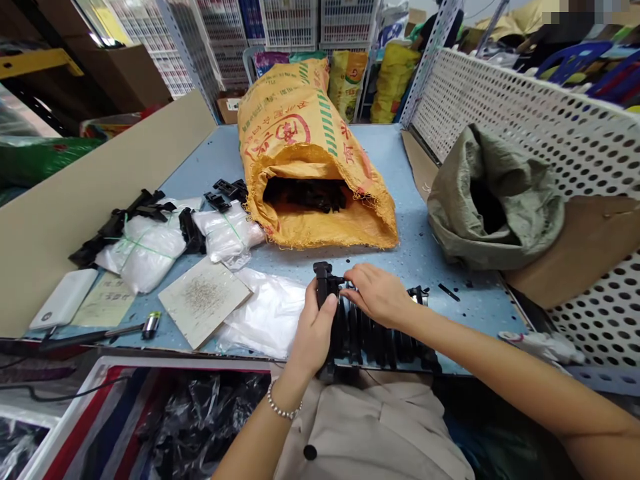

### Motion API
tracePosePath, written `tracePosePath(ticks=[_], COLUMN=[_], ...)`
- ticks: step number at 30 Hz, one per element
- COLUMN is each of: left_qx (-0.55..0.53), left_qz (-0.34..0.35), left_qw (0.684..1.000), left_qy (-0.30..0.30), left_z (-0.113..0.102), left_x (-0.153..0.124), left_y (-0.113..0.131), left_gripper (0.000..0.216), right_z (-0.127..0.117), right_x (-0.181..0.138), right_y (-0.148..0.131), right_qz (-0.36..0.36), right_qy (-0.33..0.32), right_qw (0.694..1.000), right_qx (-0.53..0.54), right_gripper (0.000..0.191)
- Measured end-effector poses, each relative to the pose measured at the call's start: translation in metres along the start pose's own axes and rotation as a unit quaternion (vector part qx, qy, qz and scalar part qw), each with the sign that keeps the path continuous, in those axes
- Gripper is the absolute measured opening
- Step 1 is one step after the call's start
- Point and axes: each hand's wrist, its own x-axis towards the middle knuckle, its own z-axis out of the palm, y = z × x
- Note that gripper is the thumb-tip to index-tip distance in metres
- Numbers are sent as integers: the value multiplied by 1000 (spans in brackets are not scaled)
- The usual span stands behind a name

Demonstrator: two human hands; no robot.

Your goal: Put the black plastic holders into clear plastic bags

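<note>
Blue-topped table, walled by a cardboard sheet along its left edge and a white perforated panel along its right. At the near edge, centre: a row of black plastic parts, packed side by side on edge. Left hand clasps the row's left end, thumb pressed over the end piece. Right hand lies on top of the row, fingers bent down onto it; cannot tell whether they close around a piece. Toward the far edge, a yellow woven sack lies open-mouthed, dark parts inside. An olive sack slumps against the right edge. Toward the left edge: tied white bags, loose black clips, a white power bank. White crates are stacked beyond the table.
</note>
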Motion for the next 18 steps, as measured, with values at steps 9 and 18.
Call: tracePosePath(ticks=[9,18], left_qx=[86,56], left_qz=[40,5], left_qw=[995,998], left_qy=[-23,-38], left_z=[1,-6], left_x=[-4,-2], left_y=[2,2], left_gripper=[58,48], right_z=[10,-7], right_x=[2,1], right_y=[-5,3], right_qz=[214,9], right_qy=[-134,-52], right_qw=[857,995], right_qx=[449,84], right_gripper=[44,34])
